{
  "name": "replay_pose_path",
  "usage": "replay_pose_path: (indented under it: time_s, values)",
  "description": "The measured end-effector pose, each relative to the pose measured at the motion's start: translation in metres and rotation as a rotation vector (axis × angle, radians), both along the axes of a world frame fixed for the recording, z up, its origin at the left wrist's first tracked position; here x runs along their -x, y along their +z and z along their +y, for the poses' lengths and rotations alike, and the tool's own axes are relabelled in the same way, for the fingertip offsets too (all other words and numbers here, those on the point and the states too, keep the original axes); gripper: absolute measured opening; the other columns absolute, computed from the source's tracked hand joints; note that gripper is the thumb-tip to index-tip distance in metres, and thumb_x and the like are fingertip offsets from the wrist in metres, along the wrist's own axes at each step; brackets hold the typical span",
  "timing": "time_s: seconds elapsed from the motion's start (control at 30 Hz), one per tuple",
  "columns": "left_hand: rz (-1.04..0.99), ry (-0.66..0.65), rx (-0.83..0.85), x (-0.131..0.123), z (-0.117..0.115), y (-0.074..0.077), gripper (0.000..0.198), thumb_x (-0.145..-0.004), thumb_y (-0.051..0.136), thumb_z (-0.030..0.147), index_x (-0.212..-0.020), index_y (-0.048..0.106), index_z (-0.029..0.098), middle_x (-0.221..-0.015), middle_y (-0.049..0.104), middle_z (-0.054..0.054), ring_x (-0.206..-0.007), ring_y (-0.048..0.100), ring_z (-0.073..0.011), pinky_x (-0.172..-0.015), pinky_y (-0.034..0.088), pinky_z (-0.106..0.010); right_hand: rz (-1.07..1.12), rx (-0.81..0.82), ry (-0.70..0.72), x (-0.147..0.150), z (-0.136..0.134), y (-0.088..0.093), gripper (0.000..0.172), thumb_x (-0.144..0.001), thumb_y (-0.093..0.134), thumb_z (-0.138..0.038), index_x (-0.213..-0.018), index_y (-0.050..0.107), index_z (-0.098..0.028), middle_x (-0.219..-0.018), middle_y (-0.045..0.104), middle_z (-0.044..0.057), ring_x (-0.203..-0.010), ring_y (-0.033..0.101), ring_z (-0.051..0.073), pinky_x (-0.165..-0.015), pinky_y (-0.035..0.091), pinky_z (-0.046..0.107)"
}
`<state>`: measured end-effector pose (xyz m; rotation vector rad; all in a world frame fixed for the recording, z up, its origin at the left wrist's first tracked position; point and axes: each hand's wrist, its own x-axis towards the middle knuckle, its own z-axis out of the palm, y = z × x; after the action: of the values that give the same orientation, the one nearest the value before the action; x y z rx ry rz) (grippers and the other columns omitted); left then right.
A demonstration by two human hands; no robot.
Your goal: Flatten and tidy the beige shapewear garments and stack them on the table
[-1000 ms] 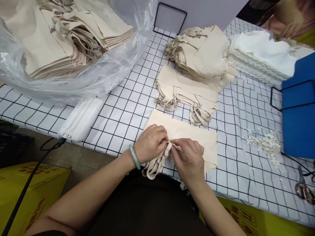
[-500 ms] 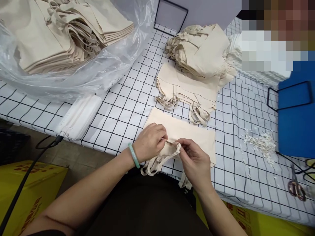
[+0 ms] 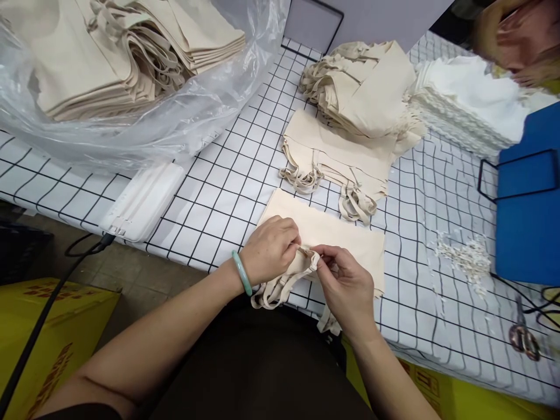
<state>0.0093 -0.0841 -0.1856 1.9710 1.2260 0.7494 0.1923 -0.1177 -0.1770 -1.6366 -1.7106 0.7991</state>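
Observation:
A beige cloth garment [image 3: 345, 245] with thin straps lies flat at the table's front edge, its fabric spread beneath both hands. My left hand [image 3: 272, 248], a green bangle on its wrist, is closed in a pinch at the inner end of a strap. Facing it, my right hand [image 3: 347, 286] pinches the same beige strap [image 3: 311, 259] between thumb and forefinger. A loop of this strap hangs down toward my lap between the hands. The exact spot under the left fingertips is hidden.
Behind lie stacked beige garments [image 3: 359, 87]. A plastic bag [image 3: 210, 111] of more stands left, near a white power bank [image 3: 144, 201]. Rightward are white cloths [image 3: 472, 105], a blue panel [image 3: 525, 233], white scraps [image 3: 468, 256] and scissors [image 3: 522, 338]. A co-worker's hand [image 3: 538, 70] shows far right.
Both hands keep their pinch on the strap, with the left hand's fingers shifted only slightly. The whole view has moved a little, so the table things sit slightly farther right.

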Motion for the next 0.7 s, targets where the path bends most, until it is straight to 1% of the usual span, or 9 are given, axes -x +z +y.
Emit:
replay_pose_path:
  time_s: [0.13, 0.23, 0.6, 0.7]
  values:
    - [0.004, -0.006, -0.012, 0.0, 0.0, -0.001, 0.016, -0.089, 0.051, 0.009, -0.083, 0.063, 0.017, -0.094, 0.065, -0.006, -0.091, 0.057, -0.0208, -0.089, 0.049, -0.038, -0.134, -0.163, 0.088, 0.001, 0.001, 0.002, 0.012, -0.091, 0.06, -0.023, -0.095, 0.071, -0.024, -0.082, 0.069, 0.002, -0.074, 0.062, 0.017, -0.064, 0.053, 0.03]
    - [0.018, -0.01, -0.017, 0.0, 0.0, -0.001, 0.015, -0.09, 0.051, 0.009, -0.084, 0.062, 0.017, -0.095, 0.066, -0.006, -0.092, 0.056, -0.0209, -0.09, 0.048, -0.037, -0.189, -0.233, 0.119, 0.0, 0.003, 0.002, 0.013, -0.092, 0.057, -0.019, -0.094, 0.069, -0.024, -0.08, 0.068, 0.002, -0.073, 0.061, 0.018, -0.064, 0.052, 0.032]
    - [0.041, -0.022, -0.003, -0.001, 0.001, -0.001, 0.015, -0.09, 0.05, 0.009, -0.084, 0.061, 0.017, -0.095, 0.065, -0.007, -0.093, 0.056, -0.0213, -0.09, 0.047, -0.037, -0.158, -0.278, 0.21, -0.001, 0.011, -0.002, 0.016, -0.091, 0.057, -0.015, -0.097, 0.069, -0.024, -0.083, 0.07, 0.001, -0.076, 0.063, 0.018, -0.068, 0.052, 0.033]
    - [0.044, -0.018, 0.001, -0.001, 0.0, -0.001, 0.014, -0.09, 0.052, 0.009, -0.084, 0.061, 0.017, -0.095, 0.065, -0.006, -0.093, 0.055, -0.0206, -0.09, 0.047, -0.036, -0.109, -0.248, 0.204, -0.002, 0.015, -0.006, 0.014, -0.091, 0.06, -0.016, -0.095, 0.07, -0.024, -0.083, 0.069, 0.001, -0.078, 0.064, 0.017, -0.07, 0.052, 0.032]
